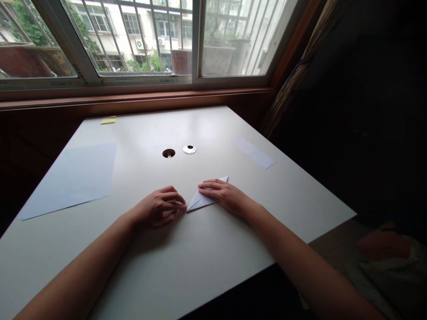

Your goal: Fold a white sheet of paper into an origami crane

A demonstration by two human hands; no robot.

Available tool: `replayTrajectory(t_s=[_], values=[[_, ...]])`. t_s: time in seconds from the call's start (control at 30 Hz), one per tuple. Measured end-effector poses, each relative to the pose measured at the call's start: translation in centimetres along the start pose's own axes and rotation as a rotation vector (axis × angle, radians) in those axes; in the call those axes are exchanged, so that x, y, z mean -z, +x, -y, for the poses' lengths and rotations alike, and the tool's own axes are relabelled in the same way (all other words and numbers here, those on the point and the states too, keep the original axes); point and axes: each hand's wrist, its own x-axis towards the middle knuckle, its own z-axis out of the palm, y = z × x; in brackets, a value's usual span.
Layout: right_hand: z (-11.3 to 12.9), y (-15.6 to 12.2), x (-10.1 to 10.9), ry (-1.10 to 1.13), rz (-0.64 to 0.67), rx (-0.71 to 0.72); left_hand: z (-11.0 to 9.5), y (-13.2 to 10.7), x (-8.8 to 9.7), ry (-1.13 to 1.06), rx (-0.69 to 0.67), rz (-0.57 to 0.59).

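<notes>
A folded white paper (pixel 202 202), narrow and pointed at both ends, lies on the white table (pixel 213 249). My right hand (pixel 223 193) rests over its middle and right part, fingers stretched out and lying flat on it, hiding some of the folds. A crease line shows on the uncovered left part. My left hand (pixel 163 206) is beside the paper's left point, its fingers loosely bent and apart. The fingertips come right up to that point; whether they touch it I cannot tell. Nothing shows in the left hand.
Large white sheets (pixel 73 178) lie at the left. Two small pale paper pieces (pixel 262 159) are at the right. A round hole (pixel 168 153) and its cover (pixel 189 150) are beyond my hands. Yellow paper (pixel 108 120) lies at the far edge, below a barred window (pixel 143 40).
</notes>
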Motion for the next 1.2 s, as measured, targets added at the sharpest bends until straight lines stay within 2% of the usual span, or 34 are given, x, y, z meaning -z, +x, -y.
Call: replayTrajectory(t_s=[0.3, 0.5, 0.83, 1.0, 1.2], values=[[0.2, 0.2, 0.1, 0.018, -0.006, -0.008, -0.5, 0.3, -0.2, 0.084, -0.009, 0.038], [0.1, 0.1, 0.0, 0.019, -0.007, -0.011, -1.0, 0.6, -0.2, 0.058, 0.007, 0.047], [0.1, 0.3, 0.0, 0.049, -0.03, -0.027, -0.4, 0.0, -0.4, -0.028, -0.001, -0.055], [0.3, 0.5, 0.0, 0.108, -0.078, -0.05, -0.9, 0.7, -1.0, 0.101, -0.055, 0.062], [0.3, 0.1, 0.0, 0.225, -0.151, -0.11, -0.9, 1.0, -1.7, 0.155, -0.097, 0.061]])
